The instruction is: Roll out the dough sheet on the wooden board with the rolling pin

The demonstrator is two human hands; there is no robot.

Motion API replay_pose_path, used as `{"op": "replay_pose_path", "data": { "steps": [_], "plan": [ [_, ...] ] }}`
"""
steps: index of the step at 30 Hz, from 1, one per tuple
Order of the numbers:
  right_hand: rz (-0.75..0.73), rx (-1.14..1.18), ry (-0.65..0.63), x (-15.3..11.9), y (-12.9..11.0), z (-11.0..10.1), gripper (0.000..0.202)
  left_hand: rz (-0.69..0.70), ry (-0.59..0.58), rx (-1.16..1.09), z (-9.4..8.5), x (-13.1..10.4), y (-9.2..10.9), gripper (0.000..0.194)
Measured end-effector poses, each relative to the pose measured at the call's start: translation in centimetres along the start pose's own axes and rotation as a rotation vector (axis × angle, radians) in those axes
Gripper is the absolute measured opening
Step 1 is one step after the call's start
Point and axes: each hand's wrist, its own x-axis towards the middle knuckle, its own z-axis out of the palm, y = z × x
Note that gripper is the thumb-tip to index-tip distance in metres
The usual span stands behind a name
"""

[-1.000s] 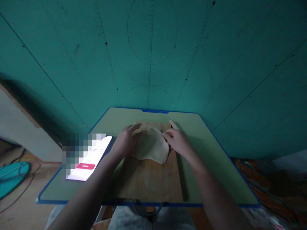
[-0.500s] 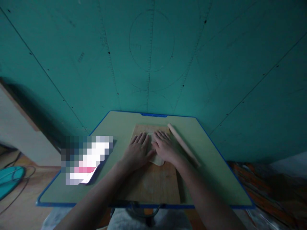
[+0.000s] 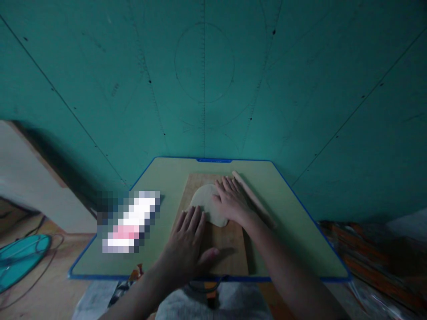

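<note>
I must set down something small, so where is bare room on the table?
Bare: the table between its blue right edge and the rolling pin; a strip between the phone and the cutting board. Crowded: the board, with the dough partly under the right hand and the left hand at its edge.

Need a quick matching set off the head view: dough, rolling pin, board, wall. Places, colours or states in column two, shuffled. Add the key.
Column 1
1. dough
2. rolling pin
3. board
4. wall

Column 2
A. lies along the right side of the wooden slab
B. wooden, under the pale sheet
C. flat and pale, partly covered by the right hand
D. green, marked with thin dark lines

Pairs: 1-C, 2-A, 3-B, 4-D
</note>
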Motion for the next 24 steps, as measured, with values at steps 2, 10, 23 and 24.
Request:
{"op": "replay_pose_path", "data": {
  "steps": [2, 10, 23, 24],
  "plan": [
    [-0.039, 0.005, -0.01, -0.4, -0.6, 0.0, 0.058, 0.047, 0.001, -0.034, -0.6, -1.4, 1.1, 0.096],
    [-0.313, 0.069, -0.109, -3.4, -4.4, -0.6, 0.065, 0.137, -0.27, -0.493, -8.7, -3.5, 2.0, 0.059],
    [0.12, 0.086, 0.171, -8.6, 2.2, -6.0, 0.038, -0.22, 0.086, -0.806, -5.1, -2.2, -5.4, 0.055],
    [0.257, -0.02, 0.168, -8.2, 3.2, -6.2, 0.037, -0.196, 0.106, -0.788, -5.3, -1.9, -5.3, 0.055]
  ]
}}
